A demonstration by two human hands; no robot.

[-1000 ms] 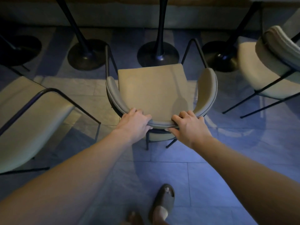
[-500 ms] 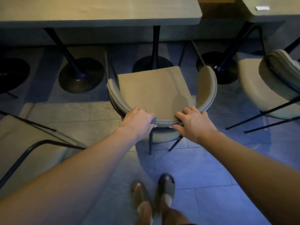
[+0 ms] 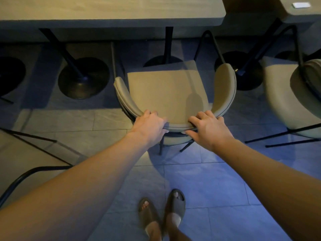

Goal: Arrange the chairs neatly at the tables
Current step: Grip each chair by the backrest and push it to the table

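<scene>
Both hands clasp the curved backrest of the beige armchair [image 3: 166, 91], the left hand [image 3: 150, 126] and right hand [image 3: 209, 129] set either side of its middle, likely so it travels straight. The armchair stands just short of the bench [image 3: 111, 13], its seat front in the bench's shadow, facing the pedestal base [image 3: 163, 60]. It seems nearly tucked in.

Three chairs show: one chair [image 3: 166, 91] in the middle of the frame, a second chair [image 3: 284, 101] at the right edge, a third chair [image 3: 20, 167] at the lower left. Two surfaces run along the top: a long surface [image 3: 104, 11] and a shorter surface [image 3: 298, 13] at the upper right. Five round black pedestal bases sit on the floor. Two hands, two slippered feet.
</scene>
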